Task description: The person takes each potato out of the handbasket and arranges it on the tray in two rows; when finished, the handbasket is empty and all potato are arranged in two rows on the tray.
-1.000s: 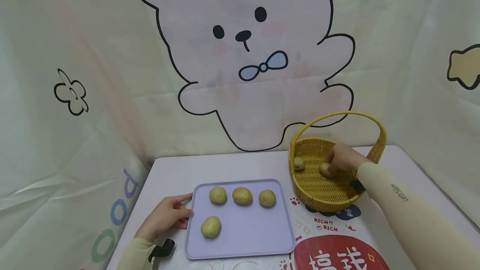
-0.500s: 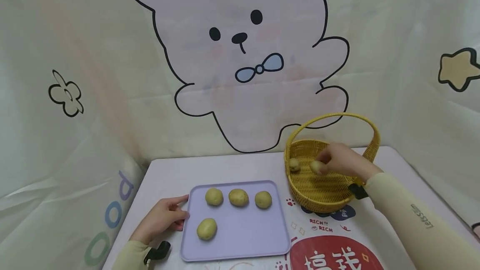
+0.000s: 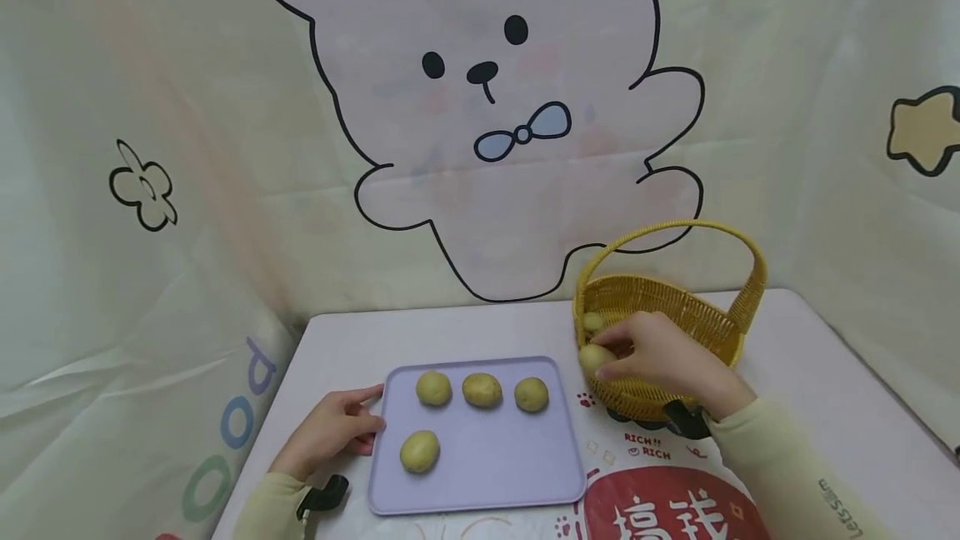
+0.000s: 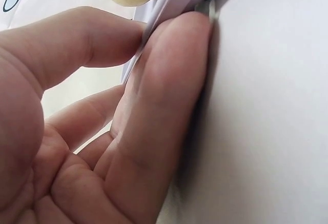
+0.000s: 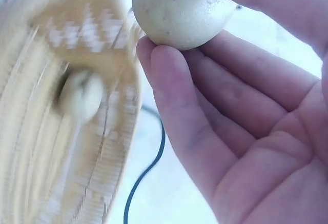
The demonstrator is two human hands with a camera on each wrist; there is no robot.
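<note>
My right hand (image 3: pixel 660 357) pinches a potato (image 3: pixel 596 361) between thumb and fingers, at the left rim of the yellow wicker basket (image 3: pixel 697 315). In the right wrist view that potato (image 5: pixel 182 11) lies against the fingertips, beside the basket wall. Another potato (image 3: pixel 594 322) is inside the basket. At the left, my left hand (image 3: pixel 330 430) grips the edge of a lilac tray (image 3: pixel 510 473); its thumb and fingers meet the rim (image 4: pixel 169 3) in the left wrist view. Three potatoes (image 3: pixel 482 390) line the tray's far side, and one more potato (image 3: pixel 420 451) lies nearer its front left.
The basket's tall arched handle (image 3: pixel 675 227) rises over it near the back right. A printed mat (image 3: pixel 660 507) with a red patch covers the table (image 3: pixel 450 332) at the front. A cartoon curtain (image 3: pixel 480 215) hangs behind.
My right hand lifts the potato from inside the basket and carries it left and nearer, to the basket's left rim. The left hand stays on the tray edge.
</note>
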